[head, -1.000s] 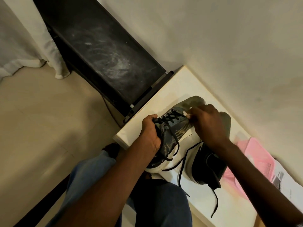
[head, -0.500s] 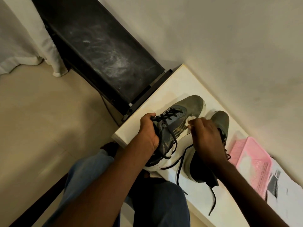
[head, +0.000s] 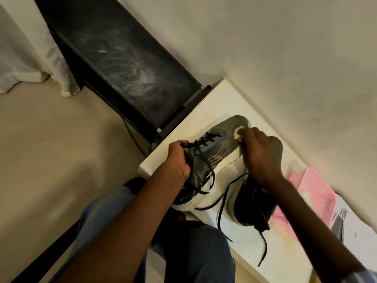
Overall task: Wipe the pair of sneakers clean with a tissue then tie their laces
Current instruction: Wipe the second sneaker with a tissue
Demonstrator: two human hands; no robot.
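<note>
The left hand [head: 177, 160] is curling its fingers around the collar and tongue of the nearer sneaker [head: 212, 154], gripping it where the black laces [head: 206, 144] are criss-crossing. That shoe is lying tilted on the near corner of the white table [head: 206, 103], its white sole facing the person and its heel hanging just past the table edge, toe pointing toward the wall. The right hand [head: 259, 154] is pinching a small wad of white tissue [head: 237, 134] and pressing it against the grey toe area of that same shoe, fingers closed tightly on the wad.

Just beside it, the second sneaker [head: 251, 203] is sitting on the tabletop, its dark opening facing up; the right wrist and forearm are crossing over its front half and hiding most of it. Its loose laces are trailing across the table toward the near edge.

Further right, a pink plastic basket [head: 318, 193] is resting on the table, touching a sheet of printed paper [head: 350, 227]. A dusty black panel [head: 126, 64] is leaning against the table's far-left side, and a pale curtain [head: 30, 58] is hanging down to the floor at the left. The person's knees in blue jeans [head: 195, 254] are showing below the table corner.
</note>
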